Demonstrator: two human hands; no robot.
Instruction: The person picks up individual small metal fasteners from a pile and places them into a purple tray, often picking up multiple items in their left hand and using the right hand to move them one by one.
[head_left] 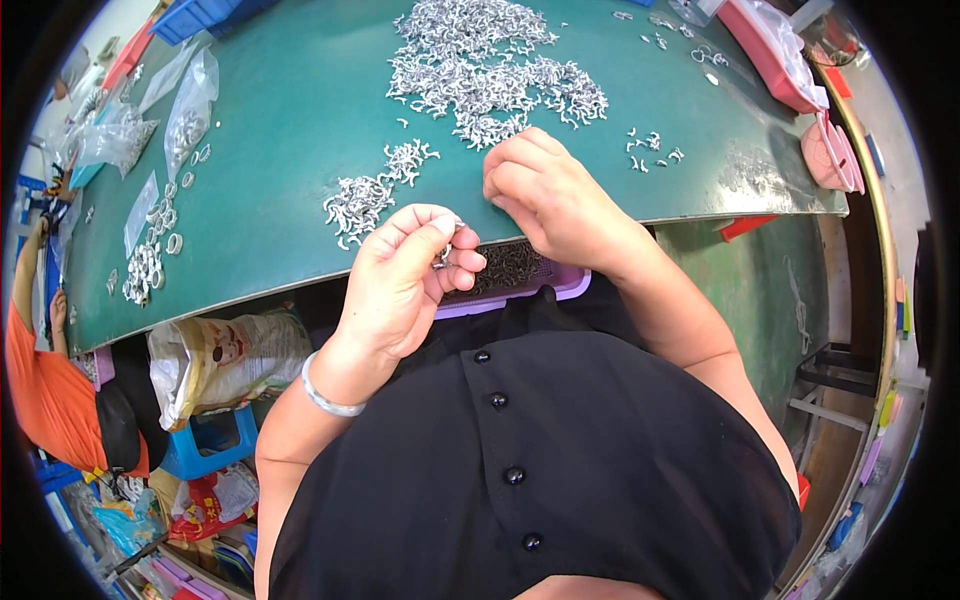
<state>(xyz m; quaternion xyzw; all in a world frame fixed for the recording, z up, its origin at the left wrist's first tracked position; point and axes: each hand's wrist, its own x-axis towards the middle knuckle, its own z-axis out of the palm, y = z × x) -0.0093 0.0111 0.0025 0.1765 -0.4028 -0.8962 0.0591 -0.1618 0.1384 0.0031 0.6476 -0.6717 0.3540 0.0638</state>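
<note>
My left hand [405,280] is closed around small metal parts [443,258], pinched between thumb and fingers above a purple tray [570,285] of dark metal pieces on my lap. My right hand [545,195] rests at the near edge of the green table [290,130], fingers curled down at the table edge; whether it grips a part is hidden. A large pile of small silver hooks [490,70] lies just beyond it, and a smaller pile [365,195] lies to the left.
Clear plastic bags and metal rings [150,250] lie at the table's left. Red and pink trays [790,60] stand at the right. A bag [225,360] and a blue stool [210,440] sit under the table. A person in orange [40,390] is at far left.
</note>
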